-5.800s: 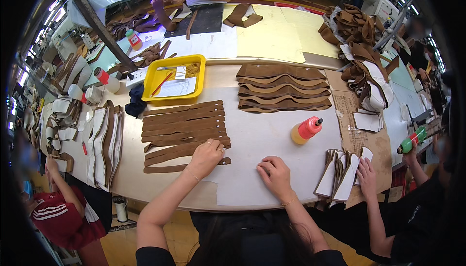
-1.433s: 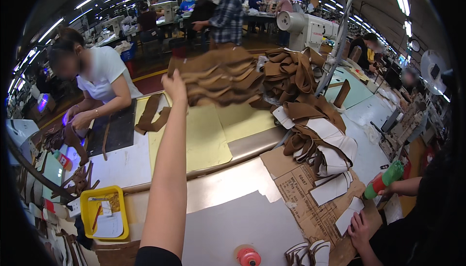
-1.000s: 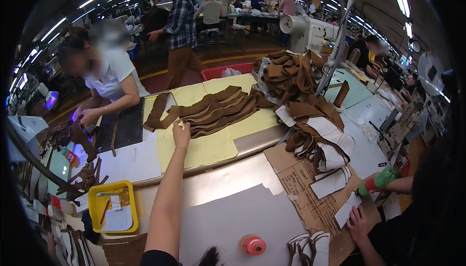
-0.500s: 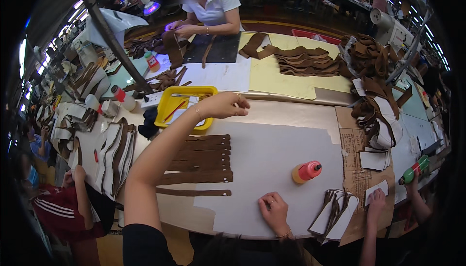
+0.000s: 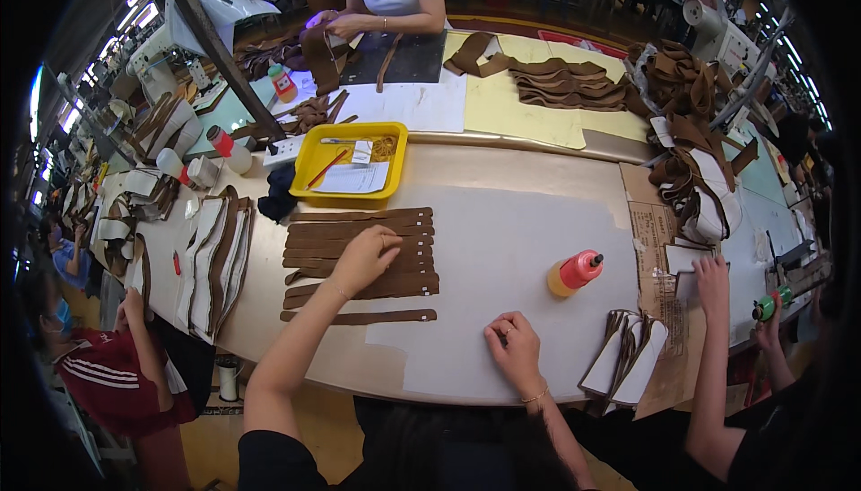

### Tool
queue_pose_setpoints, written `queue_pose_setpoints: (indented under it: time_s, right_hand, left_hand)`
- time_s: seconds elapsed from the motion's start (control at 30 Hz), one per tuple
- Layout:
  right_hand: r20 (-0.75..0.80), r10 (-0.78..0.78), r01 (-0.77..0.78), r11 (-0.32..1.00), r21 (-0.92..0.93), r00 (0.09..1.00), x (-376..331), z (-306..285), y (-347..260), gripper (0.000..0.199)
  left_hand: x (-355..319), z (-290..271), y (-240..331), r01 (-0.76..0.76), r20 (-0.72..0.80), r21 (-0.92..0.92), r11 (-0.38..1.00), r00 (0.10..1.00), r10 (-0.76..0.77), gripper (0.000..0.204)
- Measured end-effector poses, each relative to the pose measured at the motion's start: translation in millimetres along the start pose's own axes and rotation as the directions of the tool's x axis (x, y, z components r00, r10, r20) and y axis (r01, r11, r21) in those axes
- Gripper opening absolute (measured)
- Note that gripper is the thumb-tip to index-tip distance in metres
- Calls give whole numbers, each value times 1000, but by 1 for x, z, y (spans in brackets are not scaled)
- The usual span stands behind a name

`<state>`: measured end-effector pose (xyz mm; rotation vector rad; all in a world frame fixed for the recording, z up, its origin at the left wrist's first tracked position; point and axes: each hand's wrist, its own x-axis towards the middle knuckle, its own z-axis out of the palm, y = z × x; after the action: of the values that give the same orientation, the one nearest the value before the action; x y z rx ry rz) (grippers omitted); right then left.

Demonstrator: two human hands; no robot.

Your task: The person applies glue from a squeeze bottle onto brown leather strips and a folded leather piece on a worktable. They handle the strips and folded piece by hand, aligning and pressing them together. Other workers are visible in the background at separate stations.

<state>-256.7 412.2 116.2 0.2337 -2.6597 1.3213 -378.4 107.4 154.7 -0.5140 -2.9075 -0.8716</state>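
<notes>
Brown strips [image 5: 309,231] lay beneath your left hand [image 5: 366,260]

Nearest to you, your right hand [image 5: 515,347] was over the near part of a pale grey sheet [image 5: 484,240] on the tabletop [image 5: 538,168]. Its fingers were loosely curled; whether they pinched anything could not be told. To its right sat a cluster of white pieces [image 5: 641,361] with brown edges.

Ahead and to your left, the strips ran crosswise in close rows, small white tabs at their right ends, with one strip just apart on the near side. Your left hand was over the rows, fingers bent; its grip could not be made out.

A red-topped bottle [image 5: 574,274] stood upright, well right of the strips. Beyond them lay a yellow tray [image 5: 395,173] with paper [image 5: 359,179] and a red pencil [image 5: 327,170] inside. Farther off, wavy brown pieces [image 5: 569,87] lay on yellow sheets [image 5: 547,128].
</notes>
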Motion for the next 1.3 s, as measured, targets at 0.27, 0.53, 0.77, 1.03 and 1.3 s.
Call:
queue_pose_setpoints:
  time_s: [0.27, 0.53, 0.77, 1.03, 1.3]
  right_hand:
    - [-19, -31, 30, 998, -46, 999, -1, 2, -1, 6]
    - [-52, -114, 111, 992, -59, 992, 1, 3, 2, 6]
    - [-31, -56, 55, 998, -29, 998, 0, 2, 1, 8]
    - [-35, -61, 60, 998, -24, 998, -1, 1, 2, 8]
    - [-40, -63, 62, 997, -38, 997, -2, 2, 1, 9]
  left_hand:
    - [-70, 35, 24, -175, -140, 140, 975, 971, 194, 22]
    - [-55, 49, 38, -333, -122, 213, 918, 924, 364, 22]
    - [-48, 58, 25, -444, -56, 273, 853, 878, 475, 15]
    - [-49, 61, 34, -354, -80, 273, 895, 918, 388, 17]
    - [-49, 58, 30, -331, -25, 202, 922, 939, 342, 23]
